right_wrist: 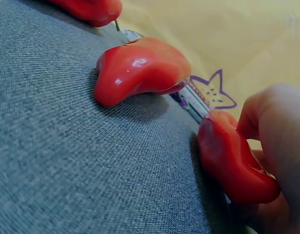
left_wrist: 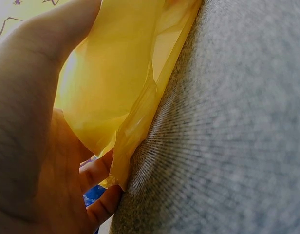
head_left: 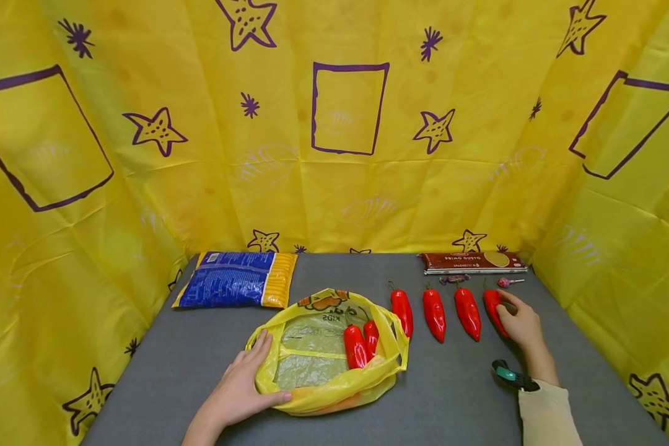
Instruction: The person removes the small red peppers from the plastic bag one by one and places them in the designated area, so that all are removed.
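A grey felt tabletop point(head_left: 457, 396) is enclosed by yellow star-printed sheeting point(head_left: 479, 155). Nearest, the yellow plastic bag point(head_left: 334, 384), holding 2 glossy red peppers point(head_left: 361, 344), is pinched at its edge by the left hand point(head_left: 240, 390). Farther right, the end pepper point(head_left: 493, 310) of a row of 4 is gripped by the curled right hand point(head_left: 521, 323).

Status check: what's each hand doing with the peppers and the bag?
Left hand holds yellow bag rim, two peppers inside. Right hand grips rightmost red pepper on the table. Nothing between pepper and bag but three more peppers.
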Demonstrator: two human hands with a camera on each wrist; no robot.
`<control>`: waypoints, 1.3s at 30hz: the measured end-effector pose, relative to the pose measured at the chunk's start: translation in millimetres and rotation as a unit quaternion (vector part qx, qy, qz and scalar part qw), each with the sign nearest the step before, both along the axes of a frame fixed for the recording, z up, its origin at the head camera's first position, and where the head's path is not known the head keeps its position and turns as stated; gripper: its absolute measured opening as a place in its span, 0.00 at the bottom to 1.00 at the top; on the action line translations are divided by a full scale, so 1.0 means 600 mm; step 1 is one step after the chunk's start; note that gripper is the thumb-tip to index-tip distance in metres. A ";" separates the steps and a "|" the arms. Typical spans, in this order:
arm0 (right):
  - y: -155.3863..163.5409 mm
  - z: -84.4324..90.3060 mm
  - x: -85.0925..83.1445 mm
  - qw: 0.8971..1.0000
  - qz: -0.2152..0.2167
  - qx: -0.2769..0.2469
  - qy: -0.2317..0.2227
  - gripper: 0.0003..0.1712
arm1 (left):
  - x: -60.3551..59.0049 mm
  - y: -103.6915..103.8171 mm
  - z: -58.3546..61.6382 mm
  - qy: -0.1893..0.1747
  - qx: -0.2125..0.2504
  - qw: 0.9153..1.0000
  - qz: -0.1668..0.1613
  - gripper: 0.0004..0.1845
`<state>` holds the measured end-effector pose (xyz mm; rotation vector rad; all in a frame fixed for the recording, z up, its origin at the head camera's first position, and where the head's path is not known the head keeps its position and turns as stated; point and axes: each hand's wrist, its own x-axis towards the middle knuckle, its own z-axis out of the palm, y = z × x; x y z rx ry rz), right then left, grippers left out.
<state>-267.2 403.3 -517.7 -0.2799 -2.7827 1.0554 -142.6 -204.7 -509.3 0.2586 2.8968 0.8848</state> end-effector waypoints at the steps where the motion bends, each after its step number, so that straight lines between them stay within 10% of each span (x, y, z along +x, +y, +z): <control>1: -0.001 -0.001 0.000 1.000 -0.004 -0.002 0.001 0.32 | 0.000 0.000 0.000 -0.001 0.000 1.000 0.000 0.72; 21: 0.000 0.021 0.010 0.998 -0.003 0.025 0.049 0.29 | 0.000 0.000 0.001 -0.004 -0.003 1.000 0.001 0.73; 39: -0.077 0.118 0.023 0.990 0.027 0.032 0.136 0.28 | -0.001 -0.002 -0.001 0.000 -0.010 1.000 -0.002 0.73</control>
